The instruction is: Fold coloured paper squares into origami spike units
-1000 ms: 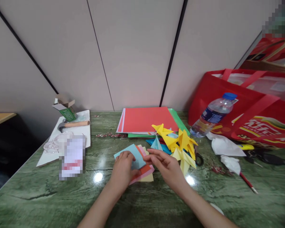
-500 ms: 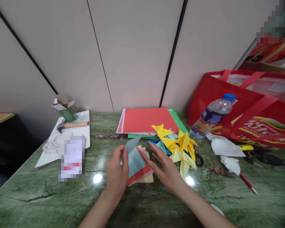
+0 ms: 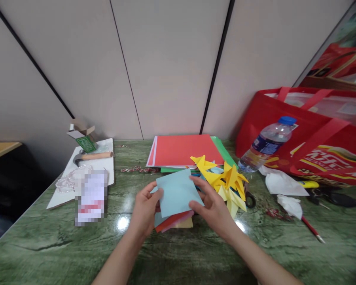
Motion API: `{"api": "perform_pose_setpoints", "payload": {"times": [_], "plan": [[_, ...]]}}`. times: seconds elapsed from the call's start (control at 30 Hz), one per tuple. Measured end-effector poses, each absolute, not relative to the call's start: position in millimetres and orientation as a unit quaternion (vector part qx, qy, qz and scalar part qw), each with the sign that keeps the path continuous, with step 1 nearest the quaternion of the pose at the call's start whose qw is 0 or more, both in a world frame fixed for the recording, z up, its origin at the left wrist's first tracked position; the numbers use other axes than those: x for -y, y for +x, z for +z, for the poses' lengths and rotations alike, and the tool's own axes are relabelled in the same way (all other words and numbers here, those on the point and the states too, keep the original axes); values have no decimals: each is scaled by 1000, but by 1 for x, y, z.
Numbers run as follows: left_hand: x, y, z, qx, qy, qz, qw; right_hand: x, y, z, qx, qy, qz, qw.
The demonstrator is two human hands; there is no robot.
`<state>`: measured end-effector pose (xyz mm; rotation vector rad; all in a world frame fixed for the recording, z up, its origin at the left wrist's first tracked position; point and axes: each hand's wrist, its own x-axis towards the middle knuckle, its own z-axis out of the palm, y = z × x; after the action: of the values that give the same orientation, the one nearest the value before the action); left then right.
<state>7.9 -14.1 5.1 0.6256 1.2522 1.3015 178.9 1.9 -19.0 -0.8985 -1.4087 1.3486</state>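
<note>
Both hands hold a square sheet of light blue paper [image 3: 179, 193] above the table. My left hand [image 3: 146, 206] pinches its left edge, thumb in front and fingers behind. At the right edge my right hand [image 3: 212, 202] has its thumb against the front, the other fingers curving round behind. Beneath the sheet lies a fanned stack of coloured paper [image 3: 175, 222], with blue, orange, pink and cream edges showing. Folded yellow paper shapes [image 3: 230, 178] are piled just beyond my right hand, with some blue ones partly hidden among them.
Large red and green sheets [image 3: 184, 150] lie by the wall. A water bottle [image 3: 268, 142] leans on a red bag [image 3: 314, 134] at right, near tissues [image 3: 289, 206] and a red pen [image 3: 313, 229]. Leftward, a white board [image 3: 57, 201] carries a hammer [image 3: 95, 156] and green box [image 3: 87, 143].
The light blue sheet, half lifted in my left hand earlier, now faces me above the stack. My right hand has moved from beside the stack to the sheet's right edge.
</note>
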Motion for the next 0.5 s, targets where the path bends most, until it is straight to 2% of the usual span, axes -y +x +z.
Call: {"api": "perform_pose_setpoints", "payload": {"times": [0.1, 0.17, 0.3, 0.5], "plan": [[13, 4, 6, -534, 246, 540, 602, 0, 182, -18, 662, -380, 504, 404], [13, 4, 6, -541, 260, 515, 611, 1, 183, -16, 684, -382, 487, 386], [15, 8, 8, -543, 297, 500, 606, -1, 183, -14, 670, -372, 486, 420], [16, 10, 10, -504, 336, 466, 645, -6, 181, -18, 618, -447, 425, 488]]}}
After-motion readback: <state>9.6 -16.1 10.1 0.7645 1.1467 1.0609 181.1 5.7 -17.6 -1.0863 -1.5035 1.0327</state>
